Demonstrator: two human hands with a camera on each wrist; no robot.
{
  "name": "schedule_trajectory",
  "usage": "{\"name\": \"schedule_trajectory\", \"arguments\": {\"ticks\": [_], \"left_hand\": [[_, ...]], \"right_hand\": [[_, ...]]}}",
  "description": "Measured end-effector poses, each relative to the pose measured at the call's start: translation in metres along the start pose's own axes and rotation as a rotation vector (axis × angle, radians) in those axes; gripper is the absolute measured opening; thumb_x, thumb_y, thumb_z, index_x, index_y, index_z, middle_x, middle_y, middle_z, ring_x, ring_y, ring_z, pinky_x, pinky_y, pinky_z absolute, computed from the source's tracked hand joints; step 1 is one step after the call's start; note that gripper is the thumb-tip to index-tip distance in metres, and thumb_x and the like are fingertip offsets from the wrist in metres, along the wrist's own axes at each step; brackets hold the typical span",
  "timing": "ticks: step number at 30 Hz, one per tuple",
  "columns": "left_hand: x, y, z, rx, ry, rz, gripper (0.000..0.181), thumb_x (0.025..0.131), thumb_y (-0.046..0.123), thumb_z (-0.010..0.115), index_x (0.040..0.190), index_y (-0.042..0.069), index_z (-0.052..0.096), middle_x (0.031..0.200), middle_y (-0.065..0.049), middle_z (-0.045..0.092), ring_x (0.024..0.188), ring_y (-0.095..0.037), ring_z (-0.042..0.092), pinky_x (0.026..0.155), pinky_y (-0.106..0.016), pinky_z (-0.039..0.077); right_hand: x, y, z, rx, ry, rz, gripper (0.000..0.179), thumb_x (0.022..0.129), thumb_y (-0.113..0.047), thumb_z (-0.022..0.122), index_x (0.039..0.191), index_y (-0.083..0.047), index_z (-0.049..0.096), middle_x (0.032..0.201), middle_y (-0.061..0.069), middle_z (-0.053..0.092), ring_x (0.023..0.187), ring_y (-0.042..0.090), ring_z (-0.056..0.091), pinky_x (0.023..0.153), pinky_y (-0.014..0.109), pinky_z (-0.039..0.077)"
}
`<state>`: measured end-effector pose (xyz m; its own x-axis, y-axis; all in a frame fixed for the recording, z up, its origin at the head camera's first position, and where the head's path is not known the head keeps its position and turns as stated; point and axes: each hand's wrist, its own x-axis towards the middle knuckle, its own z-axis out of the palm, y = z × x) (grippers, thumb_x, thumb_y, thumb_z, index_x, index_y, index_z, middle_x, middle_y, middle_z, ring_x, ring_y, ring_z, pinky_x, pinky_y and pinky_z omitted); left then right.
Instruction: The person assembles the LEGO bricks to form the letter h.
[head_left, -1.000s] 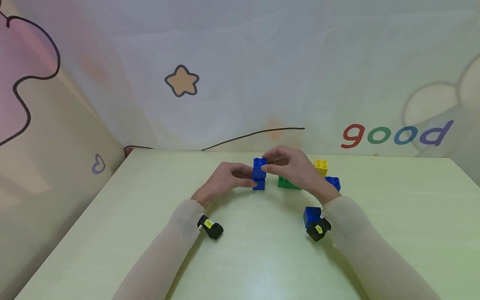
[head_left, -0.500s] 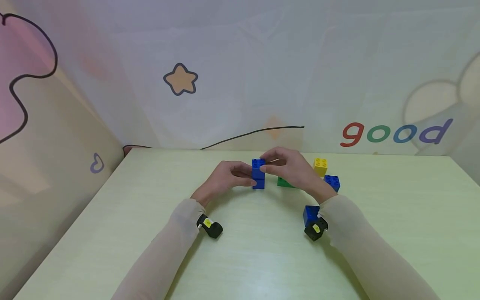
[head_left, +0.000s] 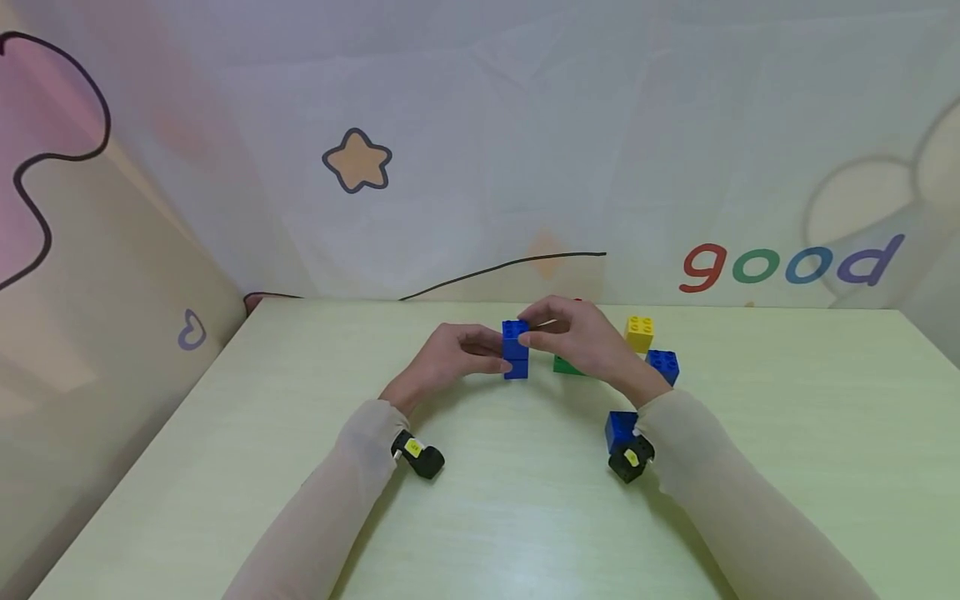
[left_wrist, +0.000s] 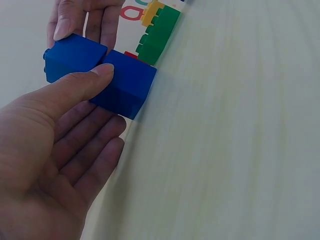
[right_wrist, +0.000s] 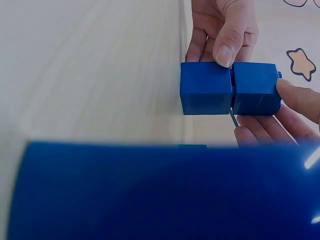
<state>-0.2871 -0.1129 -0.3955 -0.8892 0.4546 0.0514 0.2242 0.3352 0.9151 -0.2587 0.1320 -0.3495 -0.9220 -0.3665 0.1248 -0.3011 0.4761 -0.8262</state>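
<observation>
Two blue toy building blocks stand one over the other near the back of the table. My left hand grips the lower block, its thumb at the near face by the seam. With thumb and fingers my right hand pinches the upper block, whose studs face up. A thin gap shows between the upper block and the lower block in the right wrist view, with the upper one slightly tilted. Partly behind my right hand lies a green block.
Right of the hands stand a yellow block and a blue block. Another blue block sits beside my right wrist, partly covered by the wrist camera. A bit of a red piece shows by the green block. A printed backdrop borders the table.
Both hands stay almost in place on the two blocks. The upper block sits a little more squarely over the lower one than a second ago. The view has shifted slightly.
</observation>
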Motion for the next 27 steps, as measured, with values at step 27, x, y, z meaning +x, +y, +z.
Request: {"name": "schedule_trajectory", "arguments": {"ticks": [27], "left_hand": [[-0.0014, 0.0023, 0.0009, 0.021, -0.005, 0.003, 0.034, 0.094, 0.019, 0.085, 0.125, 0.009, 0.078, 0.111, -0.001, 0.079, 0.106, -0.018, 0.074, 0.104, -0.041, 0.054]], "right_hand": [[0.0002, 0.0022, 0.0001, -0.025, -0.011, -0.039, 0.029, 0.103, -0.018, 0.074, 0.129, -0.007, 0.070, 0.130, 0.012, 0.071, 0.119, 0.037, 0.070, 0.103, 0.053, 0.055]]}}
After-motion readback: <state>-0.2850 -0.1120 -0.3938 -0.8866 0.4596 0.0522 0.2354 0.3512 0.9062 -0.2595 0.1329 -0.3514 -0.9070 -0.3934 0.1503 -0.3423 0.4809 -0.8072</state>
